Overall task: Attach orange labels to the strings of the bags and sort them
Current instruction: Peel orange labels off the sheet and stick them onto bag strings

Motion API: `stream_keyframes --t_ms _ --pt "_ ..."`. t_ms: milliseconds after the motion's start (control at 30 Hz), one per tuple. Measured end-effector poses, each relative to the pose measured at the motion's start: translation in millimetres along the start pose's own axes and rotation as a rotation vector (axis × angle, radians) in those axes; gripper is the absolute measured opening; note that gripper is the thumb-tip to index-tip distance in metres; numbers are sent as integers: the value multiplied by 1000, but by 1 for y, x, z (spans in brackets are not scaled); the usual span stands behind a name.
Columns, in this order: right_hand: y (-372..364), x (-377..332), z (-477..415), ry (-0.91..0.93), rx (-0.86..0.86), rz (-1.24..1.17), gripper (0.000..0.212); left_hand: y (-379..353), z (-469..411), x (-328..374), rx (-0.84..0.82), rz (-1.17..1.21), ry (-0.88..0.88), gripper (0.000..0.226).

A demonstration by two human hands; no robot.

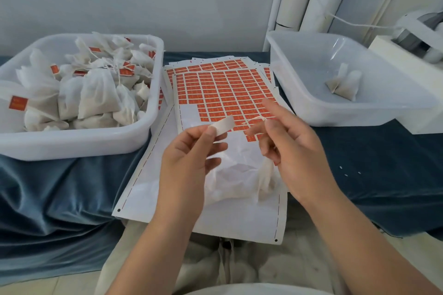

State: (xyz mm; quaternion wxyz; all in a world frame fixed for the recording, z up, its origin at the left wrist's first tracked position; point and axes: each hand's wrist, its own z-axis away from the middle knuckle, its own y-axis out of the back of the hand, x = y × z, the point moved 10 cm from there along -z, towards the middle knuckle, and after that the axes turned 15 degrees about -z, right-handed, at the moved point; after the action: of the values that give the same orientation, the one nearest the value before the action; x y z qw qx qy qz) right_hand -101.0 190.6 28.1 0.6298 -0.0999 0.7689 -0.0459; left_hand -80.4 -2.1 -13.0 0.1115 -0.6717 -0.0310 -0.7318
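Your left hand (187, 155) pinches a small rectangular paper label (224, 124) (pale back showing). Your right hand (292, 148) pinches the thin white string (257, 119) raised beside it, probably ready for joining.

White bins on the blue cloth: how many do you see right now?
2. The left bin is heaped with labelled bags; the right bin holds only a couple of bags.

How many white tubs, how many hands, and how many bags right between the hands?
White tubs: 2, the left tub and the right tub
Hands: 2, the left hand pinching a white strip, the right hand pinching a string
Bag between the hands: 1
Total: 5
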Motion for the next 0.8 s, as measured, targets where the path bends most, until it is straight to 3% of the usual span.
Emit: stream_keyframes --t_ms 100,233,667,800 --pt "-11 -15 5 34 -70 186 58 9 -1 10 43 -107 -91 14" --pt "-30 -37 18 88 -180 362 55 1 2 22 -20 -238 -219 9" --pt "-38 -42 23 73 -260 379 60 -41 15 18 -483 -177 -293 10" --pt "-37 -42 23 78 -264 363 59 -44 19 20 -538 -227 -307 11"
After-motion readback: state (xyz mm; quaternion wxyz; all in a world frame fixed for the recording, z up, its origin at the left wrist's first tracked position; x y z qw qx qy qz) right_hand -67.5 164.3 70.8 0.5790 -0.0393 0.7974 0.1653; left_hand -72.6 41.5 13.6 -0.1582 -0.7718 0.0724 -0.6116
